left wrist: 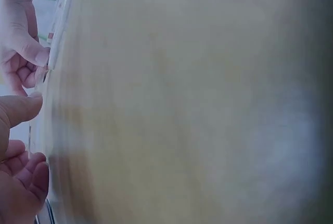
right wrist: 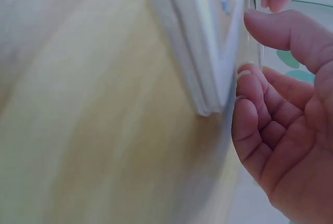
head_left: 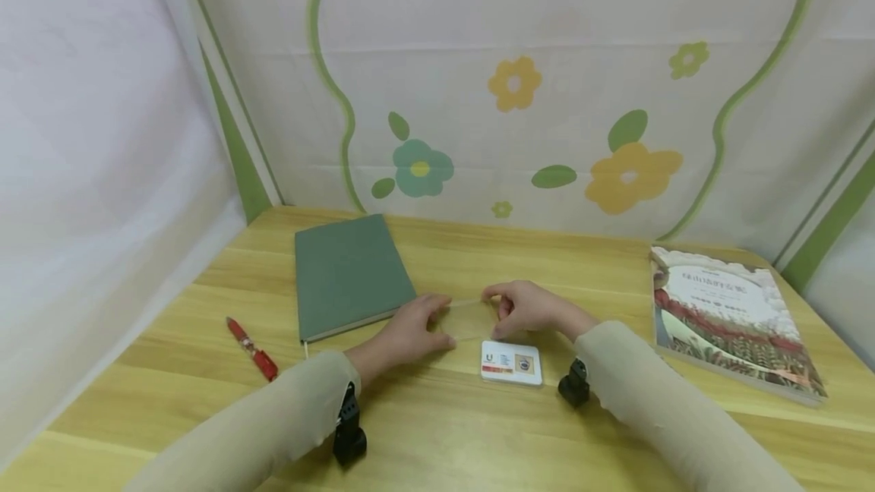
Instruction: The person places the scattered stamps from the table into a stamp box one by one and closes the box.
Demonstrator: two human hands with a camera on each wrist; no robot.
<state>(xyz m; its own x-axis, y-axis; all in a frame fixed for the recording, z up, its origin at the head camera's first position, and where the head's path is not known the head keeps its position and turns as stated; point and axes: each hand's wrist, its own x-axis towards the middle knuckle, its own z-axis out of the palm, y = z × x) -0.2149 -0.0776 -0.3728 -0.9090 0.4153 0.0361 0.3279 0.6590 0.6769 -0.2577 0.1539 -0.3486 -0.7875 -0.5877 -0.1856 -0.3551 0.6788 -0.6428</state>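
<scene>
A clear, thin rectangular plastic piece (head_left: 468, 320) spans the gap between both hands, just above or on the wooden table; its exact kind is hard to tell. My left hand (head_left: 412, 331) holds its left end, thumb at the near edge and fingers at the far edge. On the other end, my right hand (head_left: 529, 308) grips it the same way, and its transparent edge (right wrist: 255, 31) shows past the thumb in the right wrist view. Just nearer than the right fingertips lies a white card with a logo and small picture (head_left: 511, 363), thick-edged in the right wrist view.
A dark green notebook (head_left: 352, 275) lies behind the left hand. Further left is a red pen (head_left: 251, 348). A book with a flowery cover (head_left: 734, 317) lies at the right. A white curtain with printed flowers (head_left: 451, 97) hangs behind the wooden table (head_left: 437, 431).
</scene>
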